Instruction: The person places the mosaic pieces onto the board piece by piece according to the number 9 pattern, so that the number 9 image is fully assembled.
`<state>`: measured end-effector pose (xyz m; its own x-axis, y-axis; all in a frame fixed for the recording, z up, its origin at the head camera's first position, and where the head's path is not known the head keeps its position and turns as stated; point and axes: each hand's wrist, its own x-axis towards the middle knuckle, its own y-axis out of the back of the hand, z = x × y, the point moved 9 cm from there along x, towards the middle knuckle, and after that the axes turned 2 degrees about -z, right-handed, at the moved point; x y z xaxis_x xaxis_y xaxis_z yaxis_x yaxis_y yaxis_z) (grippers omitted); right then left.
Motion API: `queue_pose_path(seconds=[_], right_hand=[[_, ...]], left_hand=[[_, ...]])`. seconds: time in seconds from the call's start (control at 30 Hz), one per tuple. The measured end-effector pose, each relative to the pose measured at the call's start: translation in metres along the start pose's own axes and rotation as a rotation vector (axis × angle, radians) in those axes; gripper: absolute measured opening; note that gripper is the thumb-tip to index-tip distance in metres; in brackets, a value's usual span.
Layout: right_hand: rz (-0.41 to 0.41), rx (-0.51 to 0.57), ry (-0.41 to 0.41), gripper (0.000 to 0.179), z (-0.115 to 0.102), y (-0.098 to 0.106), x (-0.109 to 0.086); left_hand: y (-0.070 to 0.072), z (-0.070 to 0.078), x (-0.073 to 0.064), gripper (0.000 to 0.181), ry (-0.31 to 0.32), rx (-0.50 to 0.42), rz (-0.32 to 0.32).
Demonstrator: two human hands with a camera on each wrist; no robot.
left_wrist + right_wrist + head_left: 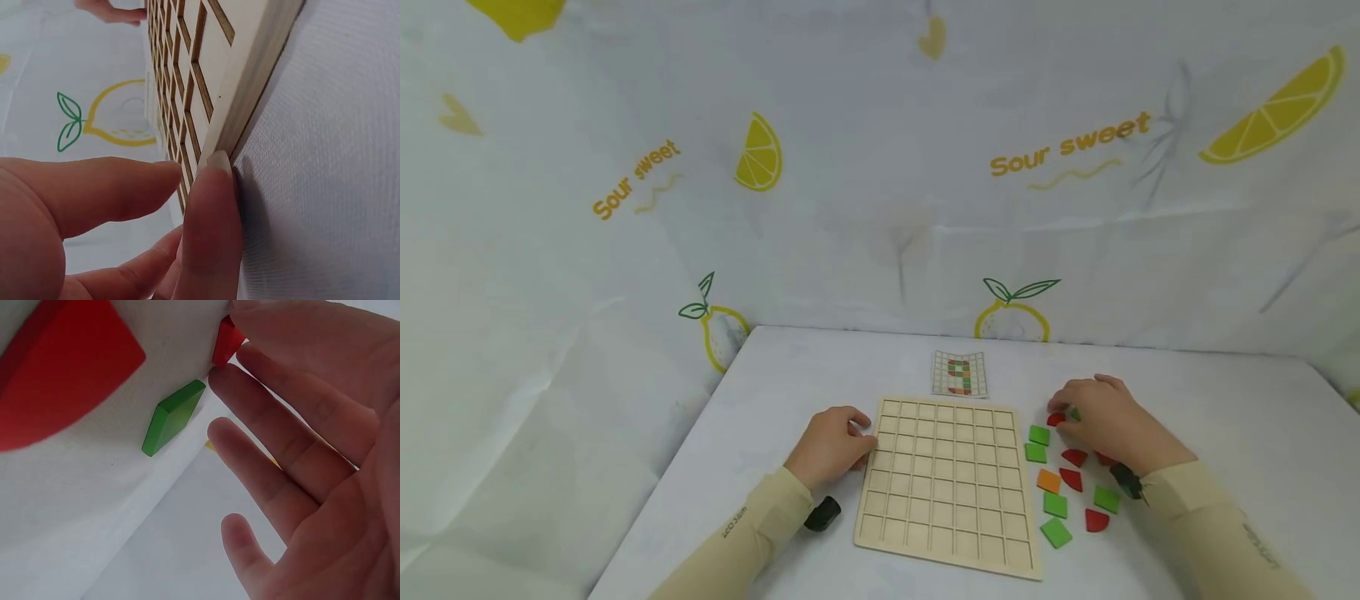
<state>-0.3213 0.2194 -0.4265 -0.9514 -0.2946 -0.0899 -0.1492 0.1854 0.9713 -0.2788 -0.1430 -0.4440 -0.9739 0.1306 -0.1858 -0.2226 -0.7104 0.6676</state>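
Note:
A pale wooden grid board (951, 479) lies flat on the table. My left hand (831, 446) is at its left edge; in the left wrist view one fingertip (215, 169) touches the board's side. Another finger of that hand reaches over the rim, and nothing is gripped. Beyond the board's right side, my right hand (1105, 417) pinches a red quarter-circle tile (1056, 419) between thumb and fingers. The right wrist view shows that red tile (228, 342) at the fingertips, partly hidden. A green square tile (175, 415) lies near them.
Several loose tiles lie right of the board: green squares (1056, 505), red quarter-circles (1097, 521) and an orange square (1048, 481). Behind the board is a small card (959, 373) with a coloured grid pattern. A lemon-printed cloth (880, 167) hangs behind the white table (820, 358).

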Motion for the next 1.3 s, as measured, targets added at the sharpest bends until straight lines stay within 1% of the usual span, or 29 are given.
queue_pose_path(seconds=[0.17,0.3,0.4,0.57,0.63,0.77,0.9,0.97,1.1,1.3], right_hand=[[-0.003,0.013,-0.009,0.025,-0.001,0.000,0.001],[0.001,0.008,-0.015,0.023,-0.001,0.001,0.002],[0.000,0.018,-0.026,0.022,-0.002,0.003,0.001],[-0.003,0.036,-0.032,0.022,-0.003,0.002,0.000],[-0.002,0.035,-0.027,0.022,-0.004,0.002,0.000],[0.003,0.032,-0.011,0.022,-0.006,0.004,-0.001],[0.009,0.016,0.006,0.022,-0.005,0.006,-0.006],[0.017,0.006,0.017,0.022,-0.006,0.008,-0.008],[0.051,-0.012,0.080,0.022,-0.022,0.017,-0.007],[0.095,-0.027,0.177,0.019,-0.059,0.030,0.002]], left_hand=[[-0.002,-0.003,-0.001,0.030,0.026,-0.038,-0.015],[-0.002,-0.003,-0.001,0.029,0.015,-0.038,-0.011],[-0.003,-0.002,-0.002,0.029,-0.004,-0.019,-0.007],[-0.003,-0.001,-0.005,0.037,-0.013,0.000,-0.022],[-0.003,-0.001,-0.006,0.038,-0.011,-0.003,-0.028],[-0.004,-0.001,-0.005,0.033,-0.002,0.001,-0.031],[-0.010,-0.003,-0.003,0.031,0.024,-0.007,-0.050],[-0.012,-0.003,-0.003,0.031,0.026,-0.009,-0.058],[-0.009,-0.001,-0.006,0.032,0.033,-0.006,-0.053],[-0.006,-0.001,-0.005,0.032,0.051,-0.002,-0.048]])
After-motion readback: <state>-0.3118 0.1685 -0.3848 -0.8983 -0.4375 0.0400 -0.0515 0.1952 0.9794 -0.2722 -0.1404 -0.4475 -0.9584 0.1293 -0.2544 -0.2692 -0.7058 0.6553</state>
